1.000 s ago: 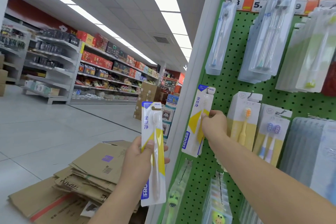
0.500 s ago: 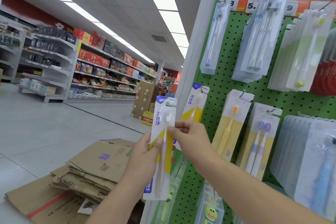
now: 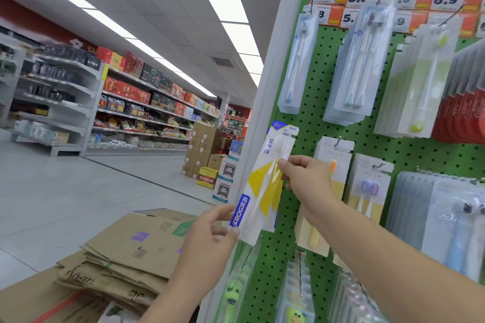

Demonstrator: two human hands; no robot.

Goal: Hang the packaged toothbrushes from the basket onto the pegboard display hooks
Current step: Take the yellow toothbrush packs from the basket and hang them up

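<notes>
Hanging was the step I was on. My right hand (image 3: 304, 178) pinched the toothbrush pack (image 3: 265, 186) near its middle, fingers curled on it. My left hand (image 3: 210, 238) pinched its bottom corner. The pack leaned at the left edge of the green pegboard (image 3: 309, 123). Next, I think, its top hole needed to slide onto a hook.

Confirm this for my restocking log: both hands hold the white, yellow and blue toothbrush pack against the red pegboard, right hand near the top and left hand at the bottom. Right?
Not quite. The head view shows the pegboard is green, not red. The rest holds: the right hand pinches the white, yellow and blue toothbrush pack near its top, the left hand at its bottom.
</notes>
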